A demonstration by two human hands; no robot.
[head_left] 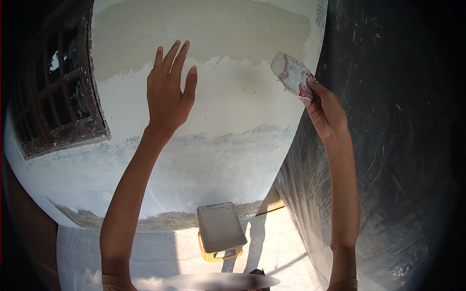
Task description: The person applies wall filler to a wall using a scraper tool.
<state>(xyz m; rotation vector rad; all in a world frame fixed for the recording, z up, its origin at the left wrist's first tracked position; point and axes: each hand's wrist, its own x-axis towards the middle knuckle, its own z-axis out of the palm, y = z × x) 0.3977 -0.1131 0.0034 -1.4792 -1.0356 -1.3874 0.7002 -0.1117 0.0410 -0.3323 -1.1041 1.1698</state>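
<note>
The left hand (167,92) lay flat against the white wall (228,111), fingers spread open and holding nothing, just below the line where the pale coat met the greyer band above. The right hand (324,107) was raised near the wall's corner, fingers closed around the lower edge of a flat scraper blade (292,75) smeared white and pinkish, held clear of the surface. By the look of it, the work stood at the stage of feeling the skimmed coat; the next move would call for bringing the blade back flat onto the wall. Below, a grey tray (221,226) rested on a yellow stool (213,254) on the floor. A dark barred window (58,87) sat left. No packages, labels or signs showed.
</note>
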